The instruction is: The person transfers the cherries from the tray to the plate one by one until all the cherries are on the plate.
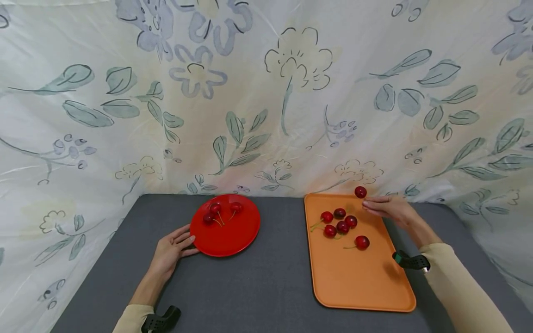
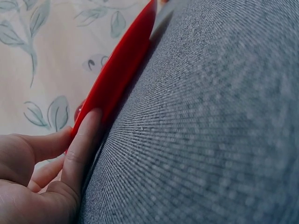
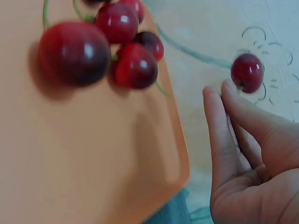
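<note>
At the left, my left hand (image 1: 170,249) grips the near-left rim of a round red plate (image 1: 228,240). In the left wrist view its thumb and fingers lie on both faces of the plate's rim (image 2: 114,70). Three stemmed cherries (image 1: 215,208) rest on the plate's far half. My right hand (image 1: 393,212) pinches a dark red cherry (image 1: 360,192) by its stem, the fruit held up beyond the fingertips. This hand is over the far right edge of an orange tray (image 1: 358,282). Several cherries (image 1: 342,227) with green stems lie in the tray's far half.
Plate and tray stand apart on a dark grey cloth-covered table (image 1: 275,268). Behind the table hangs a pale curtain (image 1: 250,97) with printed flowers and leaves, close to the far edge. Black bands (image 1: 410,262) are worn on both wrists.
</note>
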`<state>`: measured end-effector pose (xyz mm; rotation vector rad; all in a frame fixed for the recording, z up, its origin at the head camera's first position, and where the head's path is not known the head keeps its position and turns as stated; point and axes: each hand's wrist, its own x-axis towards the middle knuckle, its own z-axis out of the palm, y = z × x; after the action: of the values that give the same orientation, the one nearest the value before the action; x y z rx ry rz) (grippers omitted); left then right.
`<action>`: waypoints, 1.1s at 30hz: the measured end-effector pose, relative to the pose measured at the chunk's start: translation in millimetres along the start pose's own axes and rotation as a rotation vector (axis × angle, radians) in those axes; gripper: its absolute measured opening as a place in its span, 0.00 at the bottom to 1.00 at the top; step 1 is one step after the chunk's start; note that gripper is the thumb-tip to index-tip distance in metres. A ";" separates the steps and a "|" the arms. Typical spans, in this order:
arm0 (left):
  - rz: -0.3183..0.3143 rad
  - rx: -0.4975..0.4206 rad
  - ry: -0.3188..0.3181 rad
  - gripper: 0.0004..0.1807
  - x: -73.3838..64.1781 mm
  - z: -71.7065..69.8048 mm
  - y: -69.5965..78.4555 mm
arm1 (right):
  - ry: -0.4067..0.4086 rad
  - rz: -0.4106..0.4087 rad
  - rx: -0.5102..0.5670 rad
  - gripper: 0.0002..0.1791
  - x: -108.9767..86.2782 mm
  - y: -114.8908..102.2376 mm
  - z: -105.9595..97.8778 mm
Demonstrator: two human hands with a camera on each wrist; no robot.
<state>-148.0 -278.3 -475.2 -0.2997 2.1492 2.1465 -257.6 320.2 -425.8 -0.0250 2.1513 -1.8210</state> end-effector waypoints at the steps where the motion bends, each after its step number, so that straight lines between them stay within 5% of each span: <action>1: 0.002 0.000 0.000 0.30 0.1 0.0 -0.2 | 0.001 0.011 0.042 0.36 -0.3 -0.6 2.7; 5: 0.012 -0.003 -0.005 0.30 0.7 0.2 -1.1 | 0.043 0.047 0.211 0.33 -0.2 -4.3 14.5; 10: 0.016 -0.001 -0.006 0.30 1.2 0.8 -1.4 | 0.068 0.066 0.386 0.09 4.2 -9.6 30.1; 33: 0.010 0.000 -0.005 0.31 -0.6 0.6 -2.9 | -0.148 0.053 0.539 0.18 15.4 -29.5 121.3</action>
<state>-146.9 -277.7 -477.9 -0.2839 2.1531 2.1497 -247.2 195.2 -417.3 0.0211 1.4939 -2.2255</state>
